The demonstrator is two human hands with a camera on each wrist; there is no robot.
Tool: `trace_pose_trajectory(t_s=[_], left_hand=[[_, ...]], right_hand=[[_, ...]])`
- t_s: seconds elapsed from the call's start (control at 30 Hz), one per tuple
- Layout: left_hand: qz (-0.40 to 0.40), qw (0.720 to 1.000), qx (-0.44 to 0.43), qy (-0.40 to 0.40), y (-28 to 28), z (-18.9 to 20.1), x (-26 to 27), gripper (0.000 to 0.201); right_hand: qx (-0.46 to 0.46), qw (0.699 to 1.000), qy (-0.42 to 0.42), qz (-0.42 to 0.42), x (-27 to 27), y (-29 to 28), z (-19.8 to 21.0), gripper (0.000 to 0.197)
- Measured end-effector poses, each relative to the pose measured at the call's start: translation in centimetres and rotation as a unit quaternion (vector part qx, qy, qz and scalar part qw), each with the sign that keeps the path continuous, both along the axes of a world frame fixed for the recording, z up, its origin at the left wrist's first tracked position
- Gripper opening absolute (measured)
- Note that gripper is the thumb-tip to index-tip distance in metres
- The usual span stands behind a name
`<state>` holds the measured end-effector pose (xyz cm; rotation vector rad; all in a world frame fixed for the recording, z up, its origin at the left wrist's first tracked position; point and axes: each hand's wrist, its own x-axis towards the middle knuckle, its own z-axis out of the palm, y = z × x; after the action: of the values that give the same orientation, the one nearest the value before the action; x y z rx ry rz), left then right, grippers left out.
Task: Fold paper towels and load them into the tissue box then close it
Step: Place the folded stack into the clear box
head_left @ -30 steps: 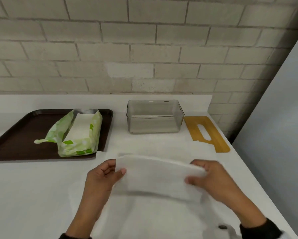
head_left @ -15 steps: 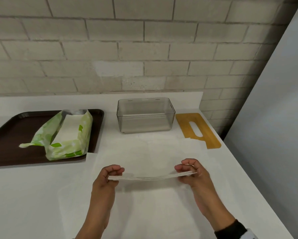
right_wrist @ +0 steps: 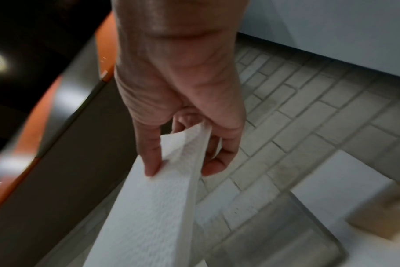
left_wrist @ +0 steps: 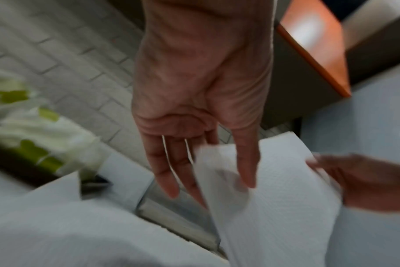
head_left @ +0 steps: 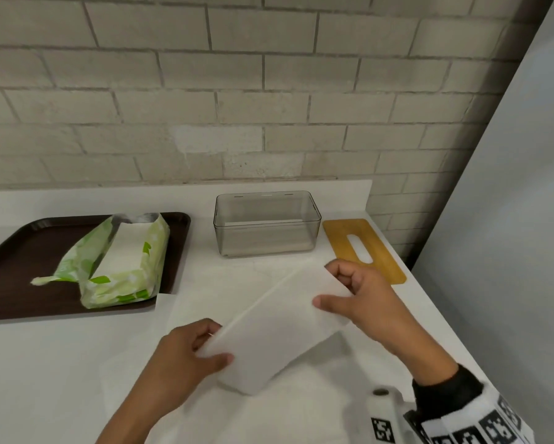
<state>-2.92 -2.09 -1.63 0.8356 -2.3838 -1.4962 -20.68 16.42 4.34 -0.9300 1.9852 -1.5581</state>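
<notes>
A folded white paper towel (head_left: pixel 279 328) (left_wrist: pixel 269 195) (right_wrist: pixel 153 204) hangs tilted above the counter, its right end higher. My left hand (head_left: pixel 202 350) (left_wrist: pixel 208 173) pinches its lower left end between thumb and fingers. My right hand (head_left: pixel 343 293) (right_wrist: pixel 183 159) pinches the upper right end. The clear tissue box (head_left: pixel 266 224) (right_wrist: pixel 286 233) stands open behind the towel, near the wall. Its wooden lid (head_left: pixel 362 248) with a slot lies flat to the right of the box.
A dark brown tray (head_left: pixel 22 251) at the left holds a torn green and white paper towel pack (head_left: pixel 122 261) (left_wrist: pixel 23 130). More unfolded white towel sheets (head_left: pixel 269 411) lie spread on the white counter beneath my hands. A grey panel (head_left: pixel 509 219) bounds the right side.
The towel was held flat and level between both hands. Now it is tilted, with my right hand raised toward the box and my left hand lower and nearer to me.
</notes>
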Motion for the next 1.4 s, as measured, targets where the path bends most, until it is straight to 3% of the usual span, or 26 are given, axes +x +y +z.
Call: trace_pose_trajectory(t_s=[0.1,0.17,0.27,0.33,0.4,0.5,0.63,0.8,0.9,1.0,1.13,1.23,1.33,1.4], left_hand=[[-0.050,0.998,-0.023,0.042,1.6,1.5,-1.4,0.018],[-0.054,0.992,0.040,0.107,3.2,2.6,-2.7,0.016],[0.009,0.975,0.114,0.191,4.9,3.2,-4.1,0.009],[0.065,0.963,0.126,0.230,5.1,3.0,-4.7,0.009],[0.093,0.954,0.137,0.250,5.3,2.8,-5.1,0.013],[0.103,0.953,0.114,0.261,5.5,2.8,-5.4,0.021],[0.105,0.967,0.070,0.220,5.6,2.1,-5.8,0.041],[0.073,0.974,0.078,0.202,6.4,1.6,-5.7,0.045],[0.077,0.965,0.081,0.236,6.6,1.9,-5.6,0.043],[0.093,0.960,0.100,0.244,6.3,1.0,-5.9,0.042],[0.147,0.948,0.137,0.247,5.6,0.3,-5.9,0.029],[0.194,0.927,0.143,0.286,4.2,1.1,-5.6,0.022],[0.219,0.913,0.139,0.315,2.2,2.2,-5.0,0.021],[0.236,0.904,0.148,0.324,1.2,2.2,-4.3,0.019]], right_hand=[[-0.023,0.997,0.056,0.045,1.0,-1.0,2.6,0.019],[-0.077,0.994,0.060,0.039,1.5,-1.8,3.2,0.025],[-0.216,0.976,-0.013,-0.031,2.3,-2.3,2.1,0.035],[-0.270,0.954,-0.113,-0.071,3.0,-2.6,0.5,0.040],[-0.235,0.959,-0.135,-0.081,4.1,-3.1,-1.0,0.035],[-0.168,0.978,-0.035,-0.116,4.8,-3.7,-2.1,0.031],[-0.163,0.974,-0.028,-0.152,4.4,-3.9,-2.7,0.030],[-0.125,0.979,-0.023,-0.159,5.0,-4.0,-3.5,0.030],[-0.169,0.972,-0.015,-0.162,4.8,-3.8,-2.9,0.029],[-0.166,0.976,-0.033,-0.139,4.5,-3.6,-3.1,0.028],[-0.023,0.992,-0.043,-0.119,4.1,-3.6,-5.0,0.027],[0.052,0.996,-0.059,-0.042,4.4,-3.4,-5.9,0.032],[0.126,0.989,-0.068,0.046,4.8,-3.1,-6.2,0.021],[0.143,0.986,-0.061,0.058,3.4,-2.9,-6.4,0.022]])
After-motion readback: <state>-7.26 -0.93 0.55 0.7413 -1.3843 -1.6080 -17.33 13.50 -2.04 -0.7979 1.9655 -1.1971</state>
